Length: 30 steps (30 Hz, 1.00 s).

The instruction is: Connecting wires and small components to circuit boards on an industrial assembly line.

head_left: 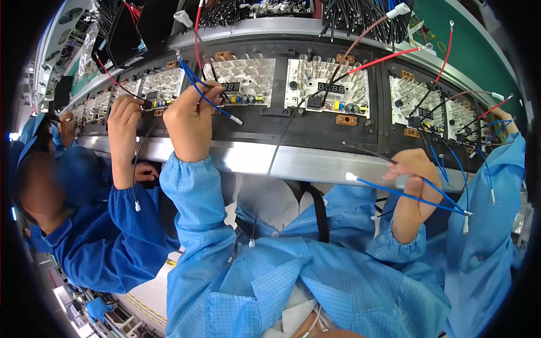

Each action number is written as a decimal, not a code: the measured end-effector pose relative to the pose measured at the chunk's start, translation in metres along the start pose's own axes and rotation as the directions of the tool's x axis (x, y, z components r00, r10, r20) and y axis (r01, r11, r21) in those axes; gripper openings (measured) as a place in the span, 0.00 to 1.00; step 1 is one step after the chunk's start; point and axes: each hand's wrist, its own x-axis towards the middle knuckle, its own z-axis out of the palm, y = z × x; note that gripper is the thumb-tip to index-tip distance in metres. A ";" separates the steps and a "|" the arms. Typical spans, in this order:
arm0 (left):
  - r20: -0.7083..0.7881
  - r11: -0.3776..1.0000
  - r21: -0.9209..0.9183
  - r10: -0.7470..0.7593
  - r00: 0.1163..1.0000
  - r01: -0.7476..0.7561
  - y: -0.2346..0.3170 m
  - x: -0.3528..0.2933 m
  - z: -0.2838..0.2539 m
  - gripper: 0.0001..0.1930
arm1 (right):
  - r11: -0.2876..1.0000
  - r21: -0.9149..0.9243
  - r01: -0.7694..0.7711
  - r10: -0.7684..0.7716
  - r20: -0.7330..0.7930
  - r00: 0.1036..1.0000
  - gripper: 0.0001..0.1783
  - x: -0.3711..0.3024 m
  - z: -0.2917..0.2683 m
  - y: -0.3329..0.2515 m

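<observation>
My left hand (190,121) is raised over a white circuit board (259,70), fingers pinched round blue wires (228,114) whose terminal ends stick out above and to the right. Black and red leads rise from that board beside my fingertips. My right hand (414,174) is closed near the metal rail, holding more blue wires (383,194) with pale connectors. A dark lead (369,152) reaches its fingertips. Between my hands sits another circuit board (360,79) with a small display, clear posts, brown and red leads, and a black wire (276,149) hanging over the rail.
A co-worker in dark blue (118,242) works close on my left, one hand (124,118) at a farther board. Another person's light blue sleeve (487,186) comes in at the right. Bundles of black wires (355,22) lie behind the dark fixture. A silver rail (248,158) runs along the front.
</observation>
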 end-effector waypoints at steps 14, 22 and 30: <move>0.004 1.000 -0.019 0.023 1.000 -0.023 0.000 0.001 0.011 0.06 | 0.971 -0.185 -0.150 0.176 0.133 0.975 0.16 0.057 0.017 0.006; -0.009 0.999 -0.016 0.041 0.999 -0.042 0.008 -0.004 0.007 0.06 | 0.942 -0.282 -0.184 0.255 0.238 0.937 0.18 0.072 0.024 0.012; 0.013 0.999 0.000 0.041 0.999 -0.041 0.011 -0.007 0.002 0.07 | 0.928 -0.321 -0.190 0.277 0.252 0.927 0.19 0.071 0.023 0.015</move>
